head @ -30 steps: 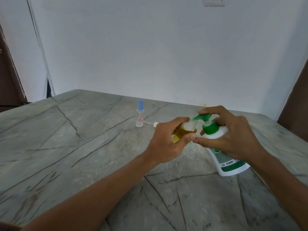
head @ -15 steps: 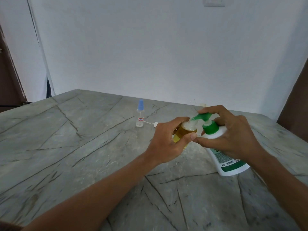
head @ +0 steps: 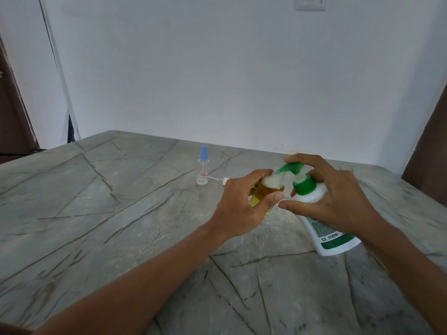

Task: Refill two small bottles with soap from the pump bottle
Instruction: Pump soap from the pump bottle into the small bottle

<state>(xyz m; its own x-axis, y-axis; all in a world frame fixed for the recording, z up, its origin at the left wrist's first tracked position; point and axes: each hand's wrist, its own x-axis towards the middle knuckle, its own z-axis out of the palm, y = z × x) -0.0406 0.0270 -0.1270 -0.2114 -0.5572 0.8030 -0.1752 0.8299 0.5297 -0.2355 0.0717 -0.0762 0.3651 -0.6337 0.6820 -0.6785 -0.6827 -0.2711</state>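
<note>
The left hand (head: 242, 210) grips one small bottle (head: 267, 189) with its mouth under the pump bottle's (head: 331, 235) spout (head: 289, 168) to catch soap (head: 260, 199), while the right hand (head: 335, 201) clasps and steadies that pump bottle.

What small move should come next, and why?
Probably the right hand should ease off the green nozzle of the pump bottle: the small bottle in the left hand shows yellow soap almost to its mouth, with foam on top, so a press may overflow it.
</note>
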